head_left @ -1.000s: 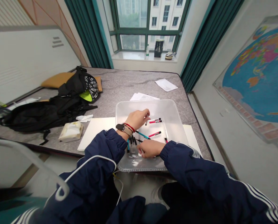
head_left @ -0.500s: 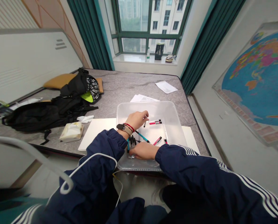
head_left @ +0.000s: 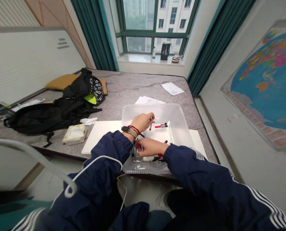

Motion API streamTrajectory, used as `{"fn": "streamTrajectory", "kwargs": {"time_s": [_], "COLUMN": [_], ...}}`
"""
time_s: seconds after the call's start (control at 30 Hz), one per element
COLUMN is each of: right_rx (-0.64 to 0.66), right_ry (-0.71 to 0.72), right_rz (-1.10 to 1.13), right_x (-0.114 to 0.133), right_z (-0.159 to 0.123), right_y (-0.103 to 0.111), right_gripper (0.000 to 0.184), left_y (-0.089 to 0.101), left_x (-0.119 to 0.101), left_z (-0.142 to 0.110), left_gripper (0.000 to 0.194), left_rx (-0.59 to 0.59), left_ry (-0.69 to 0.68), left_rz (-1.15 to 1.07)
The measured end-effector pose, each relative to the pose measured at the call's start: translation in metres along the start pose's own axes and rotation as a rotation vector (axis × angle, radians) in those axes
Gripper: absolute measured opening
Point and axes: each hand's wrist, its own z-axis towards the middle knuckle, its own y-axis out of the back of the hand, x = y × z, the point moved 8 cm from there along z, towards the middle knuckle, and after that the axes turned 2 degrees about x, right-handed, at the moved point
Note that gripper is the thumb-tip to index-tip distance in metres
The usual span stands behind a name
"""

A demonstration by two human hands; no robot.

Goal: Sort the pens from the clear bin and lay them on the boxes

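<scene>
Left hand: grip closed, thumb and fingertips pinching one slim black pen above the middle of the tub.
Right hand: low inside the near end of the tub, fingers curled down among the pens; the pictures do not show whether this grip holds one.
Left wrist: one dark-strapped watch and a red cord bracelet, under a navy striped sleeve.
Container: one clear plastic rectangular tub, holding all the loose pens.
Loose pens: two red-and-black pens lying side by side beyond the right hand; one red pen partly hidden by that hand; one teal pen beside its fingers; several dark pens along the near wall, too hidden to count.
Base: one white board under the tub, on a grey speckled mattress.
Nearby: two white paper sheets beyond the tub, one black backpack and one tissue packet to its left.
</scene>
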Motion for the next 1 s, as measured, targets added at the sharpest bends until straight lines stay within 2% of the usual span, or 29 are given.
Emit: {"fn": "streamTrajectory", "kwargs": {"time_s": [0.2,0.37,0.47,0.57,0.63,0.7,1.0], "right_rx": [-0.017,-0.078,-0.231,-0.498,-0.655,-0.701,-0.554], "right_ry": [-0.125,-0.234,-0.261,-0.33,-0.406,-0.476,-0.546], "right_rz": [0.315,0.678,0.877,1.088,1.195,1.255,1.248], "right_x": [-0.021,-0.038,-0.05,-0.076,-0.094,-0.106,-0.111], "right_z": [0.001,-0.016,-0.03,-0.042,-0.049,-0.05,-0.042], "right_y": [0.017,0.058,0.088,0.108,0.111,0.108,0.091], "right_gripper": [0.02,0.02,0.019,0.019,0.017,0.013,0.012], "left_y": [-0.001,-0.007,-0.009,-0.009,-0.01,-0.01,-0.014], "left_x": [0.006,0.018,0.022,0.018,0.015,0.013,0.011], "left_z": [0.003,0.01,0.012,0.013,0.014,0.014,0.016], "left_gripper": [0.018,0.028,0.039,0.049,0.057,0.063,0.056], "left_rx": [-0.005,0.018,0.026,0.03,0.039,0.049,0.08], "left_ry": [0.014,0.062,0.06,0.025,0.009,0.005,-0.026], "left_rz": [-0.015,-0.047,-0.065,-0.065,-0.057,-0.045,-0.012]}}
